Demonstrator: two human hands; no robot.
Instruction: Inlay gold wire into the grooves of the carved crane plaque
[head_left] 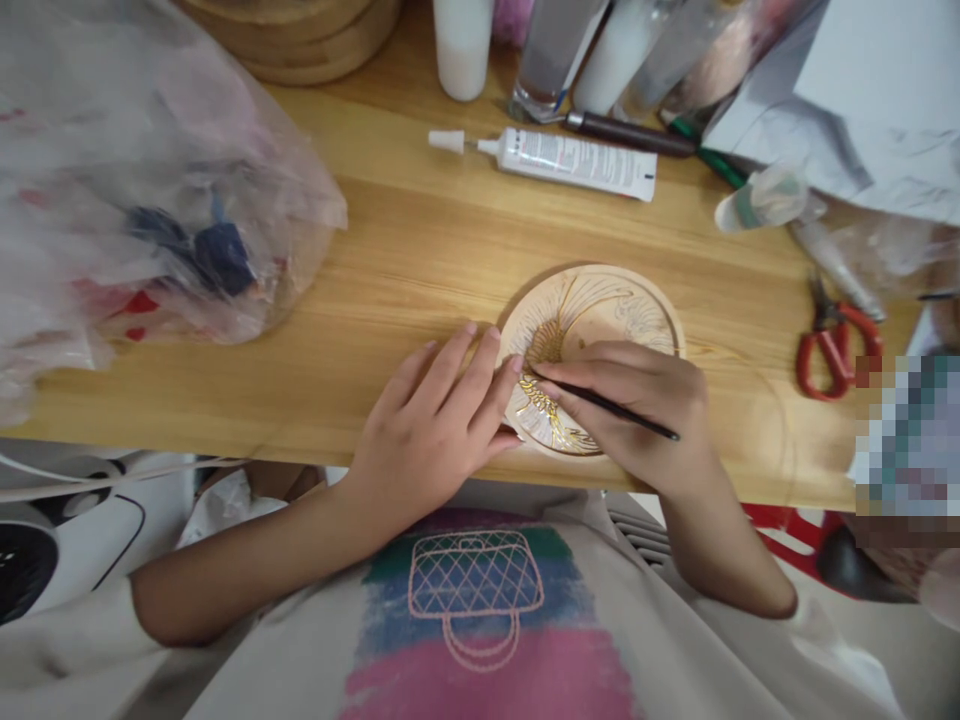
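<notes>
A round pale wooden plaque (671,312) lies near the table's front edge, bearing a fine-lined design with a gold, scaled shape (541,400) on its left part. Pinched in my right hand (649,405) is a thin dark pen-like tool (626,409); its tip meets the gold part, partly hidden by my fingers. Whether it is a brush or another tool I cannot tell. My left hand (427,425) lies palm down with fingers apart, the fingertips at the plaque's left rim. Thin golden strands (716,350) trail off the plaque's right side.
Behind the plaque lies a white glue tube (577,162) with a nozzle. A dark-handled tool (630,133) and several bottles (463,50) are at the back. Red-handled pliers (836,345) rest on the right. A filled plastic bag (172,190) takes up the left, beside a round wooden container (300,45).
</notes>
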